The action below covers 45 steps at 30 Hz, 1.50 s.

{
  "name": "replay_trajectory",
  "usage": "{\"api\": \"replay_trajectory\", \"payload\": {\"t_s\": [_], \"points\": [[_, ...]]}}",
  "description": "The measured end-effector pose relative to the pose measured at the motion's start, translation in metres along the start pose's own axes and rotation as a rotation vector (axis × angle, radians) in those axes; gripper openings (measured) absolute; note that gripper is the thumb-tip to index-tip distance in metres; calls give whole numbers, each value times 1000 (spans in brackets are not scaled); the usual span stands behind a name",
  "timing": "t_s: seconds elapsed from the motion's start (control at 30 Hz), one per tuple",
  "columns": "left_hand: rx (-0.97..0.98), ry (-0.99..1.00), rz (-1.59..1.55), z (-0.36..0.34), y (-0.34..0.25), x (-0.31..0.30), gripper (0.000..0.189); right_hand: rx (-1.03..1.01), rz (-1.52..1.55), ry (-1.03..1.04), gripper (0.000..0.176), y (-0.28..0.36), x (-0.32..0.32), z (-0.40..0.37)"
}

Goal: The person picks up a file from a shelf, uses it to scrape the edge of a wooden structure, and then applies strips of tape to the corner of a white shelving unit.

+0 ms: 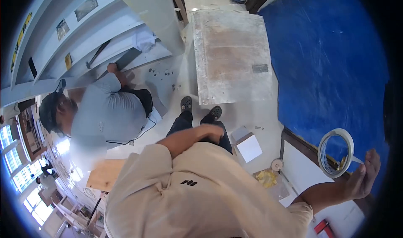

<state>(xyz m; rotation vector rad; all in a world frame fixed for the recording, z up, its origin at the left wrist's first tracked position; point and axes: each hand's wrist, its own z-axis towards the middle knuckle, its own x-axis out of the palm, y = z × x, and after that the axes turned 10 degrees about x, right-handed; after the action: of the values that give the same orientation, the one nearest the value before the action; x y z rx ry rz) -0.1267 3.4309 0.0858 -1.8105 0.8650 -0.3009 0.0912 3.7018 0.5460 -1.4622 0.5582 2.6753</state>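
Observation:
At the right, my right hand is closed, with thumb and fingers pinching the loose end of a roll of tape. The pale ring hangs just left of the fingers, joined to them by a short strip. Bent across the front of my body, my left hand is in front of my waist, above the dark trousers. Its fingers are partly hidden and slightly blurred, and no object shows in it.
A worn board stands ahead of my feet, beside a large blue panel. A white box sits on the floor. At the left, a person in grey crouches by a white shelf frame.

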Motion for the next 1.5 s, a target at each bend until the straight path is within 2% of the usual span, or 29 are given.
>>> {"api": "replay_trajectory", "payload": {"t_s": [0.03,0.07,0.1,0.2,0.27,0.33,0.43,0.57,0.7,0.8,0.83,0.87,0.9,0.93,0.97,1.0,1.07,1.1,1.17,1.23,1.3,1.37,1.47,1.5], "points": [[-3,167,-30,7,4,26,43,30,25,1,18,-4,7,0],[79,75,-22,32,39,69,42,37,28,21,18,-9,13,1],[77,51,-24,11,14,51,35,40,33,42,18,-15,17,4],[60,53,-2,30,17,60,27,74,-17,38,17,-25,32,4],[275,64,-103,41,22,66,23,78,-37,32,16,-24,34,10],[344,119,-241,28,9,51,22,55,-17,32,16,-18,35,21],[273,211,-438,0,-9,30,23,55,-20,-36,16,7,35,36],[248,156,-454,-39,-8,-2,24,-31,-67,-56,16,51,39,65],[301,104,-407,-72,5,-11,24,-11,-54,-94,13,107,50,102],[342,-157,-261,-116,11,-40,15,-86,0,-122,11,130,52,129],[325,-227,30,-130,14,-63,19,-118,-25,-142,11,140,52,136],[276,-429,168,-146,17,-85,23,-146,-50,-160,11,148,50,143],[230,-627,311,-177,-1,-123,28,-154,-69,-156,12,156,48,150],[208,-710,409,-201,-22,-169,29,-160,-91,-155,14,163,44,156],[201,-828,685,-230,-65,-220,25,-164,-115,-152,16,168,40,160],[371,-1019,991,-259,-111,-264,20,-201,-178,-150,16,169,35,164],[345,-1203,1507,-295,-181,-340,13,-274,-297,-131,15,170,26,170],[466,-1281,1695,-313,-207,-371,15,-153,-280,-197,12,179,27,173],[154,-1211,1686,-333,-232,-417,18,-86,-190,-222,8,186,25,176],[28,-1343,1823,-346,-245,-449,21,-63,-154,-200,7,186,21,183],[-362,-1279,1806,-363,-238,-465,29,-80,-160,-133,10,181,24,192],[-792,-945,1992,-366,-239,-457,37,-110,-81,-78,10,164,36,203],[-764,-1004,2080,-366,-243,-451,20,-114,84,-83,10,133,69,222],[-750,-1008,2063,-366,-243,-452,22,-149,131,-84,10,118,81,230]]}}
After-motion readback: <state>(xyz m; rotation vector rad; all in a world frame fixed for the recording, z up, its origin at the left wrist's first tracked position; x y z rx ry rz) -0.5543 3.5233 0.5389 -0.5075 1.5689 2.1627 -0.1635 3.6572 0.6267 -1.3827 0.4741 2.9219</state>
